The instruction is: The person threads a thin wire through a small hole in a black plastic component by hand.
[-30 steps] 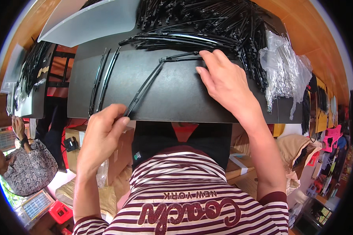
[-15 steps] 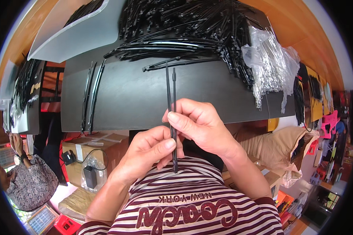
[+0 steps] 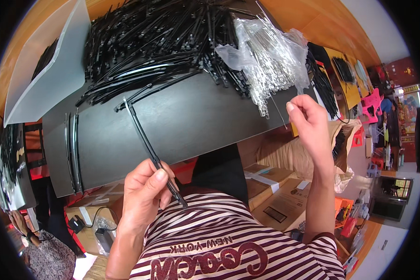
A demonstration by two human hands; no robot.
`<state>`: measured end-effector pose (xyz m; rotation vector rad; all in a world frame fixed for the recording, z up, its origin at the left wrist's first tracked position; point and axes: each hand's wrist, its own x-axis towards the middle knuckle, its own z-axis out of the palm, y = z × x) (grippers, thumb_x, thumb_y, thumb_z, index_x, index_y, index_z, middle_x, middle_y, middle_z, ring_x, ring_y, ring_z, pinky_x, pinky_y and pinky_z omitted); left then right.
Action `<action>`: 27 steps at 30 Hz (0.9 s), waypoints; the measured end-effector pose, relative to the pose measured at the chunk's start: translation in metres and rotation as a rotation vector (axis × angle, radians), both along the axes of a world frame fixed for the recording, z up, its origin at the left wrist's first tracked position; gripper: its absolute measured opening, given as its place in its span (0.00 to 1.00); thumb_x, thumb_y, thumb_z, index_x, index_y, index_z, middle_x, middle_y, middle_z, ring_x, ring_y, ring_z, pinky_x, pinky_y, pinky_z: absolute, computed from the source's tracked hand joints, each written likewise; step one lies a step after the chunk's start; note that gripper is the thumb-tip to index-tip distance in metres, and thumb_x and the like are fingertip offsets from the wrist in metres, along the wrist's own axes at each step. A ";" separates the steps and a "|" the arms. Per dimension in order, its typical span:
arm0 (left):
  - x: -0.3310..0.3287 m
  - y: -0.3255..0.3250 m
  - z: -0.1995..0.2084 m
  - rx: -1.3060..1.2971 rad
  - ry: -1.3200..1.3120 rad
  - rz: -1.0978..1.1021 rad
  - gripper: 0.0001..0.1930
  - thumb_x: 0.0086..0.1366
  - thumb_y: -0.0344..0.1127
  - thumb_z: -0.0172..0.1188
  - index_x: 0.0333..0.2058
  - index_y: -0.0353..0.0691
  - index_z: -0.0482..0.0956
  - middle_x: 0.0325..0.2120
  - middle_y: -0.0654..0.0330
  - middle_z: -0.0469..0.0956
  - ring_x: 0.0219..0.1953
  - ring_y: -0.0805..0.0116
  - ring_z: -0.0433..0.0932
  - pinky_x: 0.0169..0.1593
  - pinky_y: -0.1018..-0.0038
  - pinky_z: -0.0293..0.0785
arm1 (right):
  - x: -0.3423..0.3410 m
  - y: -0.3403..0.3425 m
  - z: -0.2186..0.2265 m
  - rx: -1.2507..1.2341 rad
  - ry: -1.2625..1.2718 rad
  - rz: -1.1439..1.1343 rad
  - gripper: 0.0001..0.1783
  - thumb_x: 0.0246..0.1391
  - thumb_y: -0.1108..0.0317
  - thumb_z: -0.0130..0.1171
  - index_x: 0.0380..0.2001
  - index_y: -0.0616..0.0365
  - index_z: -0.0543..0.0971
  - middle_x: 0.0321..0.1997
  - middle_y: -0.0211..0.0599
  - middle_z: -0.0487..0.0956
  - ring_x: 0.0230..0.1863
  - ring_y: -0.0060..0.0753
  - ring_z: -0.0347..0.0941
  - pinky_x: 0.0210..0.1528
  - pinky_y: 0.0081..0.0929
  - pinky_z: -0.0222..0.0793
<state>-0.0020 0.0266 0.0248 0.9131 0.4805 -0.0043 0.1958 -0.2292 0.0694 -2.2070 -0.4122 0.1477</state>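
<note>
My left hand [image 3: 147,189] is closed around a long, thin black strip [image 3: 147,140] that looks like a wiper blade. The strip slants from the front of my shirt up over the table, with a pale line showing near its upper end. My right hand [image 3: 309,119] is raised at the table's right end, fingers curled in and thumb against them; anything between them is hidden. Just beyond it lies a clear plastic bag [image 3: 228,56] of thin silver metal strips [image 3: 270,70]. One thin strip [image 3: 279,112] sticks out past the table edge.
A large heap of black strips [image 3: 144,37] covers the back of the dark table [image 3: 107,135]. Several more [image 3: 73,154] lie at its left. A translucent bin [image 3: 46,70] stands at the back left. Cardboard boxes [image 3: 280,200] sit below. Another person's patterned sleeve [image 3: 49,256] shows lower left.
My right hand has let go of the black strip and moved right toward the bag of silver strips. My left hand keeps the strip, now tilted. The whole view has turned rightward.
</note>
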 end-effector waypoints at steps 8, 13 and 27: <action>0.009 -0.011 0.007 0.145 0.040 -0.047 0.09 0.60 0.36 0.59 0.32 0.37 0.72 0.22 0.63 0.71 0.14 0.81 0.64 0.15 0.85 0.57 | 0.022 -0.005 -0.026 -0.572 -0.254 0.134 0.08 0.50 0.69 0.51 0.26 0.64 0.71 0.28 0.52 0.74 0.34 0.55 0.71 0.37 0.44 0.64; 0.002 -0.006 0.000 0.166 0.054 -0.001 0.09 0.59 0.35 0.60 0.34 0.38 0.71 0.22 0.64 0.71 0.14 0.82 0.63 0.15 0.85 0.57 | 0.014 -0.012 -0.001 -0.593 -0.093 0.182 0.07 0.48 0.71 0.49 0.25 0.65 0.70 0.24 0.53 0.73 0.31 0.55 0.71 0.35 0.43 0.64; -0.002 -0.005 0.000 0.278 0.032 0.135 0.10 0.63 0.40 0.55 0.33 0.39 0.70 0.22 0.64 0.70 0.15 0.82 0.63 0.17 0.86 0.57 | -0.017 -0.047 0.030 -0.727 -0.039 0.194 0.04 0.47 0.76 0.51 0.27 0.67 0.70 0.22 0.55 0.72 0.28 0.57 0.69 0.31 0.41 0.63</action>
